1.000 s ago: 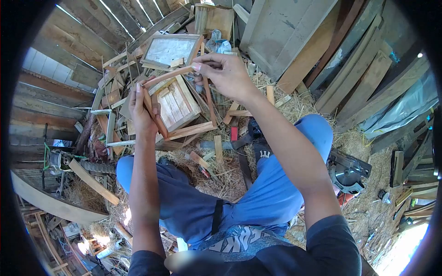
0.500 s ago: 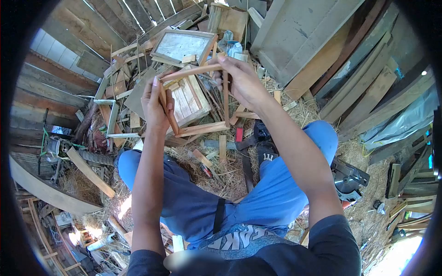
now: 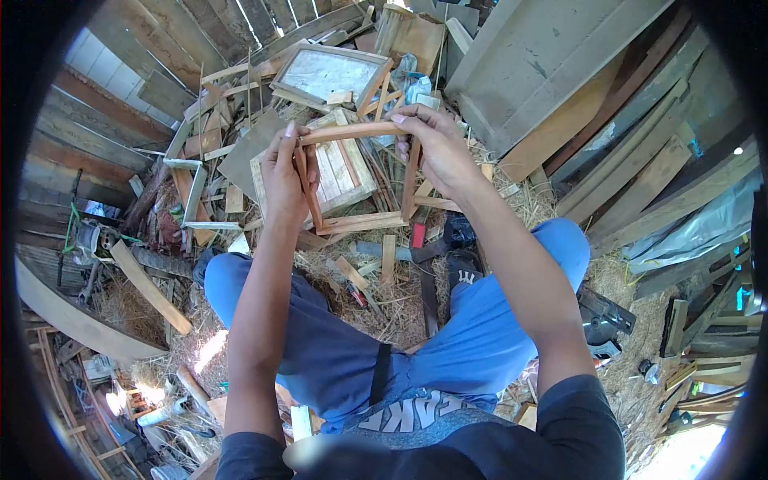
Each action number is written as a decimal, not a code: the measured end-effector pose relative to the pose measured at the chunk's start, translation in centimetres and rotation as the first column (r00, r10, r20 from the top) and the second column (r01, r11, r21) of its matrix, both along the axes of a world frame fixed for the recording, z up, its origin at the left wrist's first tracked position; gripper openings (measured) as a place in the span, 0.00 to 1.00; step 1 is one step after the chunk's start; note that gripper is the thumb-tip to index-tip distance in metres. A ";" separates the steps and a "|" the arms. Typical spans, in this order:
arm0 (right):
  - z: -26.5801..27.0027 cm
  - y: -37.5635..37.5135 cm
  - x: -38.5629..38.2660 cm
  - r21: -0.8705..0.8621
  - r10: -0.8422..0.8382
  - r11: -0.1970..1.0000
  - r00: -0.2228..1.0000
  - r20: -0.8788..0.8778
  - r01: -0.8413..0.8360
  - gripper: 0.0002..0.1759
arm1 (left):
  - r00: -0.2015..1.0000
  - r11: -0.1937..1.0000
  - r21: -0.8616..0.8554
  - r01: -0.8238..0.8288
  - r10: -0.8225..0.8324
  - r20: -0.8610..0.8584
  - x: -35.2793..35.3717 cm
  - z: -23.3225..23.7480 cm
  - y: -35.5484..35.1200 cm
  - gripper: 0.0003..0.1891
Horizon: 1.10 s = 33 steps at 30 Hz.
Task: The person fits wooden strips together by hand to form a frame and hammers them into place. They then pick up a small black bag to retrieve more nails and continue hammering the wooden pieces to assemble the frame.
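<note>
**woodrat:** Bright daylight, pretty even across the middle. The corner (image 3: 680,456) at bottom right is blown out to pure white, and there's a hot sun patch on the straw (image 3: 210,350).

**knotty:** Yeah, and the wall (image 3: 104,76) at top left clips white too. The pane (image 3: 324,72) has a pale sheen on it. The far left, around the curved plank (image 3: 72,320), is murky with shadow.

**woodrat:** Heavy fisheye: there's a black ring all round, and straight boards (image 3: 640,152) bow near the rim. The centre is crisp though. The left hand (image 3: 284,172), right hand (image 3: 436,148) and frame (image 3: 360,222) are all sharp, with no motion smear.

**knotty:** The only soft bit is a smeared blob (image 3: 320,454) at the bottom edge.
</note>
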State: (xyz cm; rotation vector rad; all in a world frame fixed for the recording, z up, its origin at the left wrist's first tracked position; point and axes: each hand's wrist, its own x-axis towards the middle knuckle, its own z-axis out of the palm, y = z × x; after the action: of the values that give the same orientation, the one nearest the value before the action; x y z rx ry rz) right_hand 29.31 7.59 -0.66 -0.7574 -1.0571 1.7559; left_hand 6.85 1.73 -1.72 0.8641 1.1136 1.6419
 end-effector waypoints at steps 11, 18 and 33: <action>0.7 -0.1 0.4 -0.073 0.103 0.991 0.989 -0.103 -0.111 0.12 | 0.989 0.999 -0.044 0.017 -0.010 0.147 -1.5 -0.3 -0.3 0.12; 0.7 0.0 0.5 -0.050 0.165 0.984 0.979 -0.118 -0.172 0.11 | 0.981 0.999 0.014 0.046 -0.047 0.190 -1.9 -0.2 -0.3 0.08; 0.7 -0.9 -0.1 -0.188 0.148 0.970 0.988 -0.043 -0.154 0.19 | 0.982 0.992 0.104 0.064 -0.081 0.170 -3.4 -0.3 -0.7 0.08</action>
State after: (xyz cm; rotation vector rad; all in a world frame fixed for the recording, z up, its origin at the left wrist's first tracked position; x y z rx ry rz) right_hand 29.23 6.68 0.03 -0.7830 -0.9572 2.0147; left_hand 3.43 1.04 -2.07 0.7979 0.8773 1.6879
